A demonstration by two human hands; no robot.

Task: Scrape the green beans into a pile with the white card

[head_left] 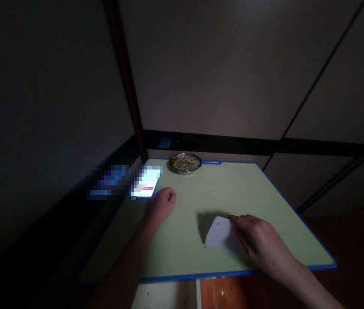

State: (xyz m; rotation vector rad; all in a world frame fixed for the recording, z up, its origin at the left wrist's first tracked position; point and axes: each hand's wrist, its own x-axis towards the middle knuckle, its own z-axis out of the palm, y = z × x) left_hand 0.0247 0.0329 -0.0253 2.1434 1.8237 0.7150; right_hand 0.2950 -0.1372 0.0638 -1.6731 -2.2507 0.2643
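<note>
My right hand grips a thin white plate with rounded corners, which looks like a plastic scraper. It is tilted over the near right part of the light green tabletop and casts a shadow there. A dark dot marks one corner, and a tiny speck lies by its edge. My left hand is curled into a loose fist at the left of the table; whatever is inside, if anything, is hidden. Close beside it lies a lit phone. Farther back stands a metal bowl filled with small greenish and whitish grains.
Blue trim edges the table. Walls or panels rise at the left and back, with a dark ledge behind the table. An orange-red surface shows below the near edge. The room is dim.
</note>
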